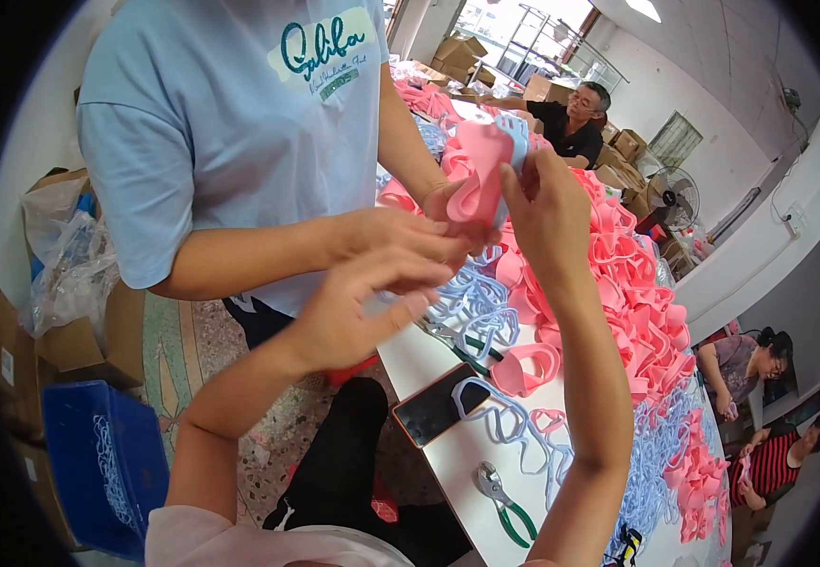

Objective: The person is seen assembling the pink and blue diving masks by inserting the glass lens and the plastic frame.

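Note:
My right hand [547, 203] is raised above the table and grips a pink plastic part [479, 175] with a light blue piece [517, 132] at its top. A co-worker in a light blue shirt stands at the left, and that person's hand [448, 203] also holds the pink part from the other side. The co-worker's other hand [381, 236] lies just below it. My left hand [358, 312] hovers under that hand with its fingers spread and nothing in it.
The white table [429, 364] carries a dark phone [433, 406], green-handled pliers [504, 501], loose blue loops [471, 302] and a long heap of pink parts [637, 283]. A blue crate [103, 463] and cardboard boxes stand at the left. Other people sit at the far and right sides.

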Demonstrator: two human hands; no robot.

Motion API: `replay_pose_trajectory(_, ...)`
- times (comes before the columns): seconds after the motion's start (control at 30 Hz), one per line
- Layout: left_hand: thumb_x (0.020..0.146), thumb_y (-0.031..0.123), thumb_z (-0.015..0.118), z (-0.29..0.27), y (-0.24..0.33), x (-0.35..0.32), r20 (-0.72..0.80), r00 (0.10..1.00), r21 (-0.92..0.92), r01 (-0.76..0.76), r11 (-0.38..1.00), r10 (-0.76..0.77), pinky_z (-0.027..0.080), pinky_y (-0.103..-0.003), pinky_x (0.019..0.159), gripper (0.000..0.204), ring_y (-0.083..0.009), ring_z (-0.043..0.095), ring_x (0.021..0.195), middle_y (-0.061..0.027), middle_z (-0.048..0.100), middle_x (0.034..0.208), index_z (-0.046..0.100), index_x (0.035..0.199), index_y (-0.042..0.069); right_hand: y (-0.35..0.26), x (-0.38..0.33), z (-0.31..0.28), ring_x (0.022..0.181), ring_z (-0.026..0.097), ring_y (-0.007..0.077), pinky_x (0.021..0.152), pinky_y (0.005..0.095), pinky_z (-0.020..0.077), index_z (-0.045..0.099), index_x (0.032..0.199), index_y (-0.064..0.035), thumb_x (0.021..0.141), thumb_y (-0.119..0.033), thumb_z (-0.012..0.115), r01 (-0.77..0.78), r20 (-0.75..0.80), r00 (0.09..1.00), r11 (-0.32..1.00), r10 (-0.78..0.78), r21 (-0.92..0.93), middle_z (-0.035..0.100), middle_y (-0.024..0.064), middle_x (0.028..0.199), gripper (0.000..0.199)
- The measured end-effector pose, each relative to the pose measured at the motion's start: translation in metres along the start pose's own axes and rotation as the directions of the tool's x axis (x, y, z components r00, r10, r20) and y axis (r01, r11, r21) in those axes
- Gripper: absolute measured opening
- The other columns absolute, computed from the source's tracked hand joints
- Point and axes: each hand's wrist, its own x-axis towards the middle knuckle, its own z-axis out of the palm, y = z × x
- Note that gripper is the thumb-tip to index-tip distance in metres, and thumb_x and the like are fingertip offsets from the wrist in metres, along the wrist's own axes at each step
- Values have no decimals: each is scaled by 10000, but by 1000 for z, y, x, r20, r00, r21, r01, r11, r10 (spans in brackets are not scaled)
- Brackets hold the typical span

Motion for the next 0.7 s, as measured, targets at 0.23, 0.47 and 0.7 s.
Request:
replay_pose_trajectory(0.23,951,147,586,-33,27,53,-68,998,55,-5,998,8,470,-281,890,322,-129,581,1010,-76,599,1131,559,1215,-34,-16,-50,-68,689,603,249,582,352,497,560,953,-24,824,-110,656,573,191,809,818,-555,-48,562,103,823,183)
replay_pose_trajectory(0.47,917,213,652,-10,31,35,140,989,355,2,935,-55,473,-260,822,368,-114,570,931,-63,592,1054,569,1196,-12,-12,-89,-88,852,650,225,802,318,565,601,971,-4,823,-98,638,923,395,380,372,-836,-99,620,127,966,179)
replay_pose_trajectory(0.7,901,319,681,0,27,8,171,847,418,400,816,-503,477,-240,606,451,-114,590,686,-107,597,891,498,1078,-53,-19,-114,-78,843,615,219,763,316,534,584,966,-9,846,-145,552,947,398,311,318,-863,-50,589,100,944,184)
